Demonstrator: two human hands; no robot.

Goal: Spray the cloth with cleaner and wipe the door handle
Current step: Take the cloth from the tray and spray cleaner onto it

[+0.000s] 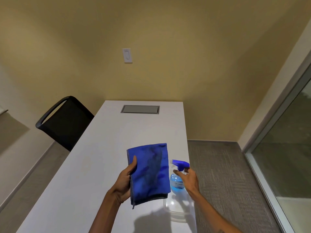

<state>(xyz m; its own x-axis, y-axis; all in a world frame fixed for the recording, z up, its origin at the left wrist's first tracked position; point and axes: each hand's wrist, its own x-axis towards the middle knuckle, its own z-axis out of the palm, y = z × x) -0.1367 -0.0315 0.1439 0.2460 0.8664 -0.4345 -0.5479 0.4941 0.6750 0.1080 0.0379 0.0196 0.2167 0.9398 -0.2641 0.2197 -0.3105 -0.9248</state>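
Observation:
My left hand (125, 180) holds a folded blue cloth (149, 172) by its left edge, flat and facing me, above the white table (94, 165). Dark wet-looking patches mark the cloth. A clear spray bottle (176, 181) with blue liquid and a blue trigger head (180, 163) stands on the table just right of the cloth, nozzle pointing left toward it. My right hand (189, 178) is at the bottle's neck with fingers spread, touching or nearly touching it; no closed grip shows. No door handle is in view.
A black chair (62, 121) stands at the table's left side. A grey hatch (140, 109) is set into the table's far end. A wall switch (127, 55) is on the yellow wall. Grey carpet and a glass panel with metal frame (276, 148) lie to the right.

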